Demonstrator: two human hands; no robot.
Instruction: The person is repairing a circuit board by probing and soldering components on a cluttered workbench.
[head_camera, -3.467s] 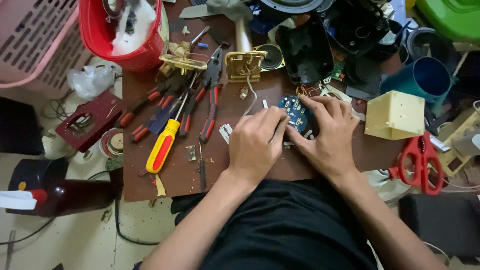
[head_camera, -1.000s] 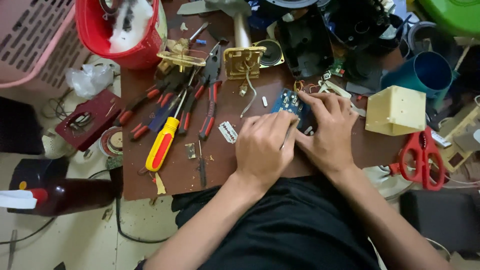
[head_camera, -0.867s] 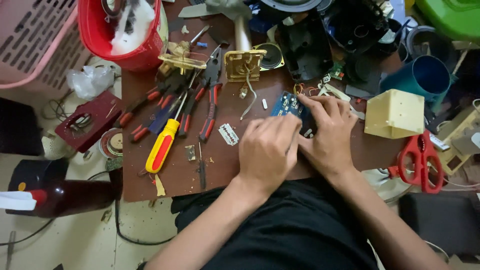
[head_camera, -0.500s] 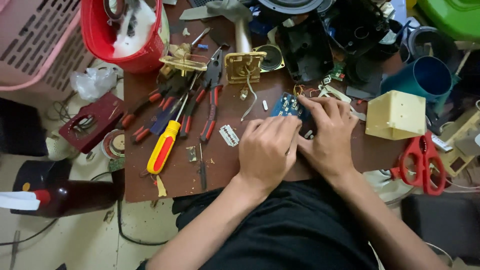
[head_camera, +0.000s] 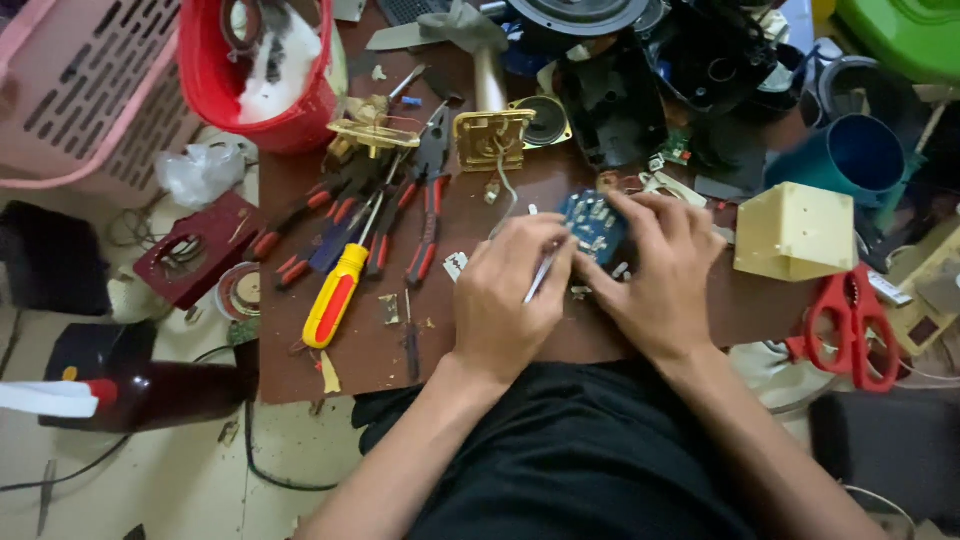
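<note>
1. The left hand was closed around a thin metal tool, whose tip pointed up toward a small blue circuit board.
2. The right hand was clamped over the right side of the circuit board, fingers curled across its upper edge, pinning it against the brown desk.
3. The circuit board lay near the middle of the desk, between the two hands and partly covered by the right one.
4. The type of the thin metal tool could not be determined; most of it was hidden inside the left hand.
5. A yellow-and-red screwdriver lay on the desk well to the left of the left hand, handle toward the near edge.
6. Several red-handled pliers lay just beyond the screwdriver, their handles fanned out.
7. A brass fitting stood behind the hands, beside a small round speaker.
8. A cream plastic box sat to the right of the right hand, apart from it.
9. Red scissors rested off the right edge of the desk, near the cream box.
10. A red bucket occupied the far left corner of the desk, next to a pink basket.
</note>
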